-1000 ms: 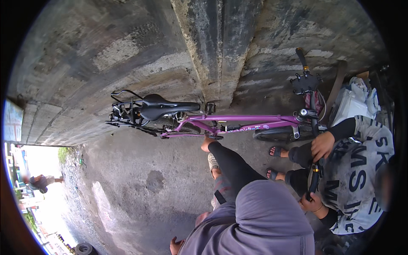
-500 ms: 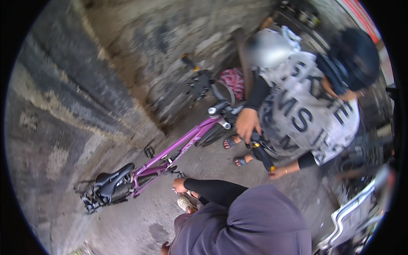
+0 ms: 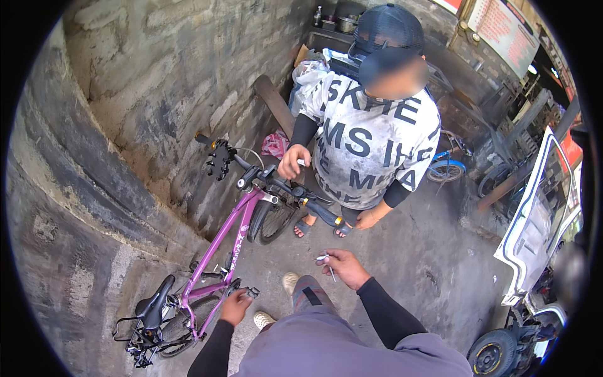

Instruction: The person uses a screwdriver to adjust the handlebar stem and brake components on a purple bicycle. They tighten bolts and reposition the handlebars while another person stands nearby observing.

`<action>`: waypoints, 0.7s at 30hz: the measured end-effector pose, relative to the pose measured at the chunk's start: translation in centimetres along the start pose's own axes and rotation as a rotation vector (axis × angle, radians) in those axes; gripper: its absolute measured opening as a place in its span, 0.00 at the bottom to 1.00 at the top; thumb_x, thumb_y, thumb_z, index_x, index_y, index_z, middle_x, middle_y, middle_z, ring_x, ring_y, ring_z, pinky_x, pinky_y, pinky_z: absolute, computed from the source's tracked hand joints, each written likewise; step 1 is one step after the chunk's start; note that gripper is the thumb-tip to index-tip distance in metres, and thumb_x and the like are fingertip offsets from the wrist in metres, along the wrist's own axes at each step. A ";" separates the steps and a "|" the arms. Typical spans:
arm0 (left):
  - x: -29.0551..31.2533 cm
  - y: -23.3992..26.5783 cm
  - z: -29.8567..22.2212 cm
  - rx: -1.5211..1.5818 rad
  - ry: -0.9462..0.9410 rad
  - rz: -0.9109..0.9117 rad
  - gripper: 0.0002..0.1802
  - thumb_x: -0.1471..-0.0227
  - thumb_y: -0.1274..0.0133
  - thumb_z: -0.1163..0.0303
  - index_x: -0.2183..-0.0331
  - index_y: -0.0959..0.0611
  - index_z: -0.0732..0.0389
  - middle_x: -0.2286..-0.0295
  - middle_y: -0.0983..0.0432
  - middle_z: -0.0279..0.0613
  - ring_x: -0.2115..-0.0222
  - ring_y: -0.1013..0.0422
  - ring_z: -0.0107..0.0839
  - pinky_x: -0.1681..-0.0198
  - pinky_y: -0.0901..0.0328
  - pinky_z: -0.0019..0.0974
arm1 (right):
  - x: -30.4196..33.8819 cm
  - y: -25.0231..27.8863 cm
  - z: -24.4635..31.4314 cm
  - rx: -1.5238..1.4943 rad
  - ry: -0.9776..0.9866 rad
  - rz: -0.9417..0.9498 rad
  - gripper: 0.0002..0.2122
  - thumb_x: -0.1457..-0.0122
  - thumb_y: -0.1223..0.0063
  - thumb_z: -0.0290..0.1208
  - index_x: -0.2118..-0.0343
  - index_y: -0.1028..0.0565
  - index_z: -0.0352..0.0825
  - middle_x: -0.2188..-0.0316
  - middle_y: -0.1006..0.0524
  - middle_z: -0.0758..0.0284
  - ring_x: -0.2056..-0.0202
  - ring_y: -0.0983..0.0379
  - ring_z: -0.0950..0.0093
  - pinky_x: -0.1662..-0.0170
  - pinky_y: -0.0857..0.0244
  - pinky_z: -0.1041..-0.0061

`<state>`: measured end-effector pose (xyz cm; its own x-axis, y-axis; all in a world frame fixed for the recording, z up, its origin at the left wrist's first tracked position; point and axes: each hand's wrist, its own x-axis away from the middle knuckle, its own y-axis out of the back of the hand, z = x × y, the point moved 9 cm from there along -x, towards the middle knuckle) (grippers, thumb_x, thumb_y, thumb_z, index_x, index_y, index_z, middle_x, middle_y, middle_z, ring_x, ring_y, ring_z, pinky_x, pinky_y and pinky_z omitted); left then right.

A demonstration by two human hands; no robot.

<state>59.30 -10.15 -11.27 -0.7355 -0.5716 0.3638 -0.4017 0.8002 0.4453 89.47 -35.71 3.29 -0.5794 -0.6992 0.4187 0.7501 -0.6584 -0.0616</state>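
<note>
A purple bicycle (image 3: 217,250) stands at a slant on my left, its black saddle (image 3: 155,303) toward me and its handlebar (image 3: 276,185) away from me. Low by the frame, my left hand (image 3: 235,306) has its fingers closed at a dark bicycle pedal (image 3: 251,292). In front of my body, my right hand (image 3: 349,269) pinches a slim silver metal tool (image 3: 331,271), too small to name surely. A pale bit (image 3: 322,257) shows at its fingertips. Facing me across the handlebar, another person (image 3: 370,138) holds a small pale thing in one hand (image 3: 295,162).
A rough block wall (image 3: 188,81) rises behind the bicycle on the left. On the right are a white-edged panel (image 3: 534,220) and a black-tyred wheel (image 3: 493,352). A small blue bicycle (image 3: 446,168) stands farther back. A pink patterned bag (image 3: 275,143) lies by the wall.
My view has swung to the right and upward. My right hand now shows clearly with the silver tool, and my left hand has come to the pedal. The other person's hand has lifted off the handlebar.
</note>
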 end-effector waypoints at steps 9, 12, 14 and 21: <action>-7.3 -13.9 -24.0 0.575 0.054 0.370 0.36 0.33 0.38 0.57 0.33 0.28 0.68 0.44 0.19 0.45 0.73 0.31 0.20 0.69 0.33 0.30 | 0.4 9.5 1.2 0.068 0.134 -0.195 0.15 0.27 0.48 0.24 0.42 0.27 0.22 0.56 0.14 0.60 0.62 0.18 0.77 0.56 0.22 0.74; -10.0 -16.1 -26.7 0.738 0.118 0.338 0.36 0.31 0.43 0.55 0.31 0.30 0.64 0.42 0.20 0.41 0.76 0.38 0.19 0.72 0.39 0.28 | -1.3 12.3 3.5 0.063 0.203 -0.147 0.14 0.27 0.49 0.22 0.43 0.27 0.23 0.56 0.15 0.59 0.63 0.19 0.77 0.57 0.22 0.73; -12.4 -18.2 -28.0 0.903 0.157 0.327 0.31 0.29 0.46 0.52 0.32 0.27 0.57 0.44 0.18 0.36 0.79 0.44 0.18 0.76 0.45 0.25 | -2.6 13.8 4.2 0.007 0.172 -0.118 0.14 0.27 0.49 0.23 0.43 0.27 0.23 0.56 0.15 0.59 0.63 0.19 0.77 0.57 0.22 0.73; -15.8 -19.5 -28.4 1.171 0.192 0.178 0.18 0.28 0.46 0.58 0.44 0.21 0.55 0.55 0.14 0.37 0.82 0.44 0.15 0.80 0.47 0.23 | -8.8 17.3 3.8 -0.476 -0.093 0.023 0.14 0.24 0.51 0.31 0.41 0.28 0.32 0.52 0.18 0.62 0.58 0.21 0.72 0.51 0.25 0.68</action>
<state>94.23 -21.86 -2.47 -0.7775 -0.3746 0.5051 -0.6285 0.4927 -0.6019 108.72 -39.91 2.01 -0.5170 -0.7017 0.4903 0.5206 -0.7124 -0.4706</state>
